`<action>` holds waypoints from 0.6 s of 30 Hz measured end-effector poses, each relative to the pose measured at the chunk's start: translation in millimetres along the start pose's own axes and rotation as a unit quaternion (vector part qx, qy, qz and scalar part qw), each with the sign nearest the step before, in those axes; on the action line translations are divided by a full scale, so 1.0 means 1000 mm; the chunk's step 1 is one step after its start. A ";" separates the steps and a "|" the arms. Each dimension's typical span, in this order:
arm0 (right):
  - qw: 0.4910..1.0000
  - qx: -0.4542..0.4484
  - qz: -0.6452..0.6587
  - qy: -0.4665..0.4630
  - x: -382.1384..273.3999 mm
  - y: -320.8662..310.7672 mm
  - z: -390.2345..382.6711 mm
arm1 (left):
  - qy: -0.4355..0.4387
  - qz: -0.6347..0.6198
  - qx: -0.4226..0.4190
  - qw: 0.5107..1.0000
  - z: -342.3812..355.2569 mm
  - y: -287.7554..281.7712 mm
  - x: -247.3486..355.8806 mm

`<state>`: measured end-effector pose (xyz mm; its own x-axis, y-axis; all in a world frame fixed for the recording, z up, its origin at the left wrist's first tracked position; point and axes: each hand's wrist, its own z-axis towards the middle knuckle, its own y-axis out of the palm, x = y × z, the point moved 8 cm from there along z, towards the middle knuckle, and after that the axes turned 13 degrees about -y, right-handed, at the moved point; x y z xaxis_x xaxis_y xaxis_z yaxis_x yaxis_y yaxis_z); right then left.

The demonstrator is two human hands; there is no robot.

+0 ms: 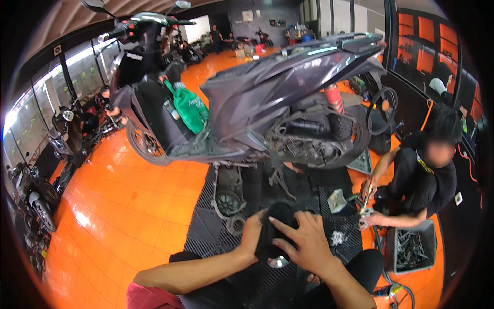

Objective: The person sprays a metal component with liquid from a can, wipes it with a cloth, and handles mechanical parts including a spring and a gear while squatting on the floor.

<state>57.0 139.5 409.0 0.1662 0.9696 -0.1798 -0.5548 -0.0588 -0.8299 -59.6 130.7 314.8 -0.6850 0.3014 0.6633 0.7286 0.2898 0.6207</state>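
In front of my lap, my left hand [253, 233] grips the left side of a bunched black cloth [282, 216]. My right hand [310, 241] lies over its right side, fingers pressed onto the fabric. From beneath it shows a shiny, rounded metal part [278, 261]; the rest of that part is hidden. Just beyond my hands a metal engine cover [228, 190] lies on the black ribbed mat [206, 226], a ring-shaped metal part [236, 225] beside it. Farther off stands a dark scooter [242, 113], its engine side exposed.
At right a person [422, 170] squats, working on a small metal part with a tool. Near them are a grey bin [414, 247] of tools, a small whitish container [337, 201] and a hose [380, 242]. A green bag [189, 109] hangs on the scooter. Motorcycles [38, 201] line the left.
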 end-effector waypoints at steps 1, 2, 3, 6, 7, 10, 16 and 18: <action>1.000 0.012 0.018 -0.006 0.001 -0.001 0.001 | 0.015 0.031 0.008 0.999 0.000 0.001 0.003; 0.999 0.024 0.036 -0.012 0.001 0.000 0.001 | 0.030 0.062 0.017 0.998 0.000 0.001 0.005; 0.999 0.034 0.006 -0.010 -0.002 -0.002 0.000 | 0.024 0.066 0.029 0.997 0.002 -0.003 0.001; 0.996 0.054 -0.066 -0.022 -0.013 -0.009 -0.002 | 0.029 0.087 0.061 0.994 0.007 -0.010 -0.002; 0.995 0.049 -0.079 -0.035 -0.018 -0.009 -0.004 | 0.042 0.093 0.066 0.993 0.005 -0.006 0.001; 0.990 0.072 -0.056 -0.104 -0.026 -0.009 -0.005 | 0.097 0.204 0.099 0.969 0.007 -0.004 0.007; 0.976 0.141 0.160 -0.052 -0.013 0.002 -0.005 | 0.081 0.284 0.137 0.946 0.002 -0.001 0.010; 0.981 0.123 0.146 -0.032 -0.011 -0.007 -0.003 | 0.105 0.256 0.112 0.954 0.001 0.001 0.008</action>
<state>61.5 128.9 415.2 -0.0765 0.9330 -0.3517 -0.7531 -0.2852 -0.5929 -64.5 134.4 320.4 -0.2064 0.2736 0.9394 0.9320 0.3473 0.1036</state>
